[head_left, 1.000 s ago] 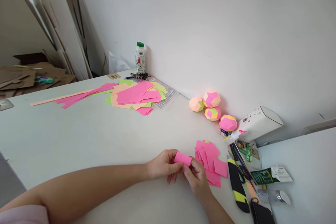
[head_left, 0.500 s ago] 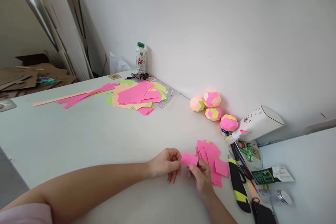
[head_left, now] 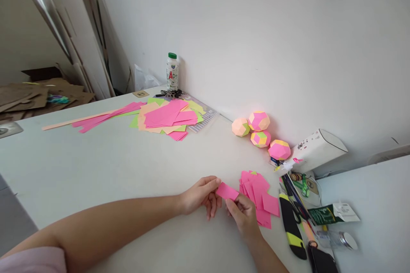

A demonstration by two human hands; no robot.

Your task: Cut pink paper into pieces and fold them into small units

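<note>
A small pink paper rectangle [head_left: 228, 191] is held above the white table between both hands. My left hand [head_left: 203, 195] pinches its upper left corner between thumb and forefinger, the other fingers hanging loosely below. On the lower right end, my right hand [head_left: 243, 214] grips the paper with thumb and fingers. Just beyond the right hand lies a loose pile of pink paper pieces [head_left: 256, 192]. Whether the paper is folded or a single layer I cannot tell.
Several faceted paper balls [head_left: 260, 138] sit by the wall. Coloured paper sheets [head_left: 169, 115] and long strips [head_left: 105, 117] lie at the back left, near a white bottle [head_left: 172, 72] and keys [head_left: 171, 93]. A black-and-yellow cutter [head_left: 292, 226], scissors [head_left: 301, 211] and a jar [head_left: 338, 239] line the right side.
The paper has tilted, its left end now higher, and shifted slightly left. My left thumb has moved up onto its corner.
</note>
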